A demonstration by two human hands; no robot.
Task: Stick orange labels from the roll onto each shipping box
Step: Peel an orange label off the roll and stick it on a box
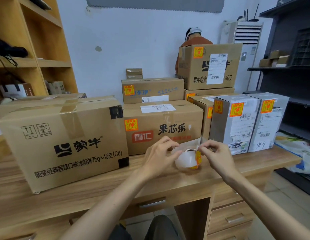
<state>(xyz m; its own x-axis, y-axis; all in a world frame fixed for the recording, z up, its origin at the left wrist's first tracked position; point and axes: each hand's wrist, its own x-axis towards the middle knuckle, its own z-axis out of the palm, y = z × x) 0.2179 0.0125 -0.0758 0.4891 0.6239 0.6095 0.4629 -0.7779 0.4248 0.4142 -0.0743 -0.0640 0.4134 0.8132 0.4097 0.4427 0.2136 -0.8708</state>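
Left grip (159, 155) on label roll (184, 161), right grip (216, 154) on its orange label (197, 157)

Pale bluish wall (133, 40) with a small grey patch (98, 48); grey panel (150, 4) along its top. Light wooden shelf unit (46, 63) at left. Wood-grain desk (98, 187) in front, its drawers (232, 217) with metal handles at right. Dark metal rack (289, 70) along the right side. White standing air conditioner (247, 33) in the far corner. Pale tiled floor (280, 196). Even indoor light.

One view: head-worn wide-angle camera, facing forward and down over the wooden desk surface (168, 184); hands close below, stacked brown cardboard shipping boxes (64, 135) just beyond.
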